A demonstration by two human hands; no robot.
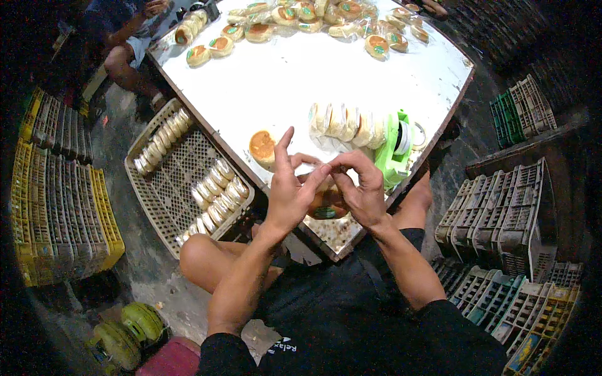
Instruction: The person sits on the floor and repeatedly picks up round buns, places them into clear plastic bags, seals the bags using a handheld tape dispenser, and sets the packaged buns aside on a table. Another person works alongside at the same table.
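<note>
We see a round, golden-brown bun in clear plastic with a green label at the near corner of the white-topped table, just below two bare hands. The left hand raises its forefinger while its thumb reaches inward; the right hand pinches thumb and forefinger together. Their fingertips meet above the bun, apparently on the wrapper's gathered mouth, though we cannot tell exactly what they clamp. We judge the step to be closing the wrapper; the next move calls for a tight pinch while tape is brought round. A lime-green plastic tape dispenser stands to the right, near a row of pale, round buns; a flat, brown-topped bun lies left.
</note>
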